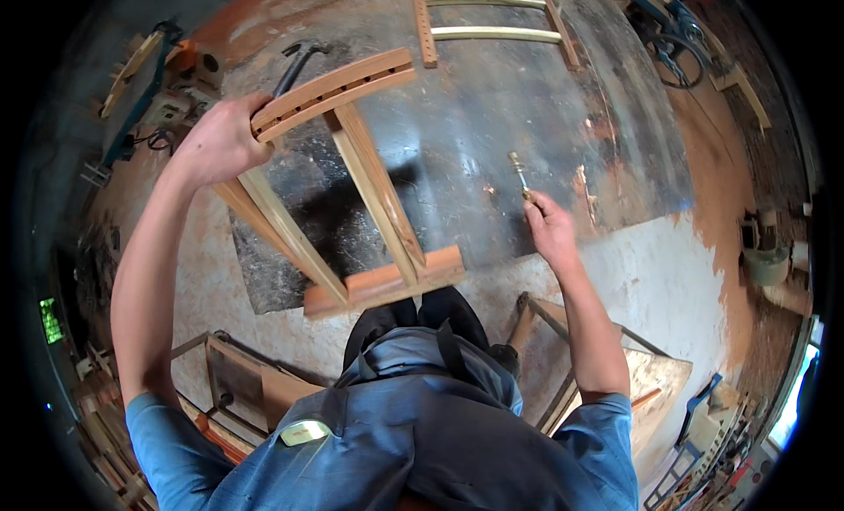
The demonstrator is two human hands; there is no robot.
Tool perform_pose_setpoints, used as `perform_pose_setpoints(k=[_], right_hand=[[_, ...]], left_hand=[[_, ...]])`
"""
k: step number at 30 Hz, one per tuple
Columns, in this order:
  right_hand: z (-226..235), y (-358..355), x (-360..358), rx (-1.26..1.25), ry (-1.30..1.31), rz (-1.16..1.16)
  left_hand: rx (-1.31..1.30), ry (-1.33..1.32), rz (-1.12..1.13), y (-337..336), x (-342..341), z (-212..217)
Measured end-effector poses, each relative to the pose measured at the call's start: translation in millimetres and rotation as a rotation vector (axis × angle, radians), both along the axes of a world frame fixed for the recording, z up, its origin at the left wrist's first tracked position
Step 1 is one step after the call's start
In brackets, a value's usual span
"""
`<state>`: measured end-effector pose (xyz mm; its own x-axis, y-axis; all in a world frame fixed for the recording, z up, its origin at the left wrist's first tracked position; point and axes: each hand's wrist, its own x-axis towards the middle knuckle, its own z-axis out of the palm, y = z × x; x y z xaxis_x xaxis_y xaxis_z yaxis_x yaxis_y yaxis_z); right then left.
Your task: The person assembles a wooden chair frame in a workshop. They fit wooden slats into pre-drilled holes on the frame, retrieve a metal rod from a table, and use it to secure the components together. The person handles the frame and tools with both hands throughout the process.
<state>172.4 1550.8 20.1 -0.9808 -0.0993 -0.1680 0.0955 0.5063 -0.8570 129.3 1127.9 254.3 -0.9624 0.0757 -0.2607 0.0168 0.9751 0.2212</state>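
My left hand (220, 144) is closed around the end of a drilled rail on a wooden frame (352, 87). Two pairs of slats join that rail to a second rail near my body, and the frame is held tilted above a dark sheet (475, 98). A row of holes or slots runs along the upper rail. My right hand (551, 225) grips a small, slim tool that looks like a brush (517, 170), with a pale tip and a metallic shank, pointing away from me. A claw hammer (297, 65) lies beyond my left hand, partly hidden by the frame.
A second wooden frame (492, 33) with two pale crosspieces lies at the far edge of the sheet. Machines stand at the far left and right, one with a spoked wheel (675, 59). Wooden stands (646, 370) flank my legs. A bucket-like container (765, 267) sits at the right.
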Motion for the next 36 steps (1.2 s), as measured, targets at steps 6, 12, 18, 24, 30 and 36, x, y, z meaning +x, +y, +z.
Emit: perform_pose_setpoints(k=[6,12,18,24,30,36], right_hand=[[16,-8,-2,0.213,0.156,0.247],[8,-17,-6,0.44,0.079,0.381],[11,-37,-2,0.467,0.058,0.425],[22,-65,0,0.403,0.076,0.444],[30,-93,-2,0.427,0.165,0.553],[45,-131,-6,0.456,0.138,0.775]], left_hand=[[0.209,-0.339,0.099,-8,-25,-83],[0.221,-0.422,-0.009,-21,-64,-189],[0.164,-0.318,-0.147,-33,-93,-266],[-0.032,-0.268,-0.211,-23,-90,-268],[0.158,0.224,-0.244,3,-33,-221],[0.485,0.026,-0.433,62,56,-186]])
